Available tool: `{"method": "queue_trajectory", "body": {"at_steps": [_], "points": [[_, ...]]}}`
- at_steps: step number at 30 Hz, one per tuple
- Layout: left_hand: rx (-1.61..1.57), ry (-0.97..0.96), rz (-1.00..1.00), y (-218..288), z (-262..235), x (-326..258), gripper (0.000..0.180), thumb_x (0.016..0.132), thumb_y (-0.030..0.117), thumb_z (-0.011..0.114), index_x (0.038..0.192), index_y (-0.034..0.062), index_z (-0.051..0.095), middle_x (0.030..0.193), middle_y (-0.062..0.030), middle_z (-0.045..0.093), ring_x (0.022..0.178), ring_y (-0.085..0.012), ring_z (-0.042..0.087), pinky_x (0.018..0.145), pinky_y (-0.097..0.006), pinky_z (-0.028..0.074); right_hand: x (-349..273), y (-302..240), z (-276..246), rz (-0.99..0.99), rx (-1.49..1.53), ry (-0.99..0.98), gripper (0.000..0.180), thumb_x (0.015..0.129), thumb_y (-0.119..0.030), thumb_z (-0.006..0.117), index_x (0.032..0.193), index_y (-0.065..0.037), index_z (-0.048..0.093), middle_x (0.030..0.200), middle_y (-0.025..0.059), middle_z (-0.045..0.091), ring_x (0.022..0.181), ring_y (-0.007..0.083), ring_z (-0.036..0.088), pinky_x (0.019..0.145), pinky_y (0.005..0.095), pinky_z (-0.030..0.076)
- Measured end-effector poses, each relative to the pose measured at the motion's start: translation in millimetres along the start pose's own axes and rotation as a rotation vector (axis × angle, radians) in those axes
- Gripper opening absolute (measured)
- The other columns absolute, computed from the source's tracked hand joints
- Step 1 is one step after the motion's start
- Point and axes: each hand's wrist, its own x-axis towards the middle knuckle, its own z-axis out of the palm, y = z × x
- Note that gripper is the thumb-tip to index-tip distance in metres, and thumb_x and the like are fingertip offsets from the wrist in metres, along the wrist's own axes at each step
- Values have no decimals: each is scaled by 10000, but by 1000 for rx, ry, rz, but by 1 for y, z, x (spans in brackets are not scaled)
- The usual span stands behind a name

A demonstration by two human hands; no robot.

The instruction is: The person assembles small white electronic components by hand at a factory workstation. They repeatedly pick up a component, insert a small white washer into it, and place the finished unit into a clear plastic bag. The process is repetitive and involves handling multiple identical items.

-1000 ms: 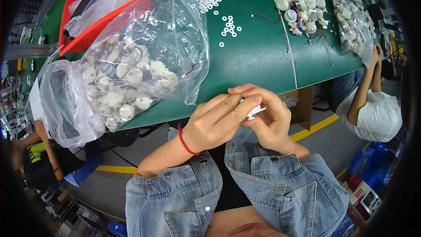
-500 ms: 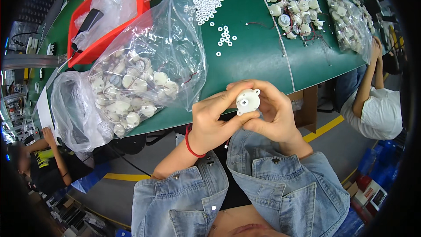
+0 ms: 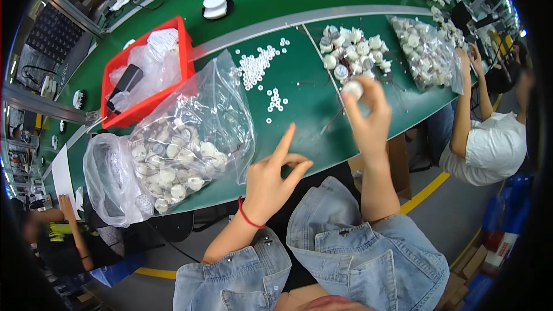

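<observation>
Small rnd white motor point(image 3: 352, 90), slightly blurred, is pinched btwn thumb & fingers of R hand point(image 3: 370, 110), just beside loose motor pile point(image 3: 357, 48); pale rnd face partly covered. Thin dark-red lead point(image 3: 332, 121) is seen below-left, on/over green tabletop point(image 3: 308, 106); join can't be made out.

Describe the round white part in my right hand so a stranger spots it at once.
On the green worktable, find the loose heap of white, rounded, wired parts. Just below that heap in the picture, the bare right hand holds the round white part. It alone is in that hand's grip; its neighbours lie piled.
</observation>
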Motion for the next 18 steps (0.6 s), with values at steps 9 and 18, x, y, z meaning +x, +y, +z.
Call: {"method": "queue_trajectory", "body": {"at_steps": [9,18], "points": [[-972,586,970,88,-64,-45,288,933,101,537,1220,93,523,869,-80,563,762,-204,532,687,-346,505,90,107,-26,-252,-647,232,303,901,-167,620,1172,-31,617,1141,169,586,1003,317,553,895,413,420],[-1186,573,1618,107,-49,-43,421,890,110,632,1289,72,501,1087,-61,550,1037,-206,523,858,-361,480,64,102,-30,-143,-91,448,224,980,-26,474,1155,27,604,1255,133,536,1167,217,541,1009,316,421]]}}
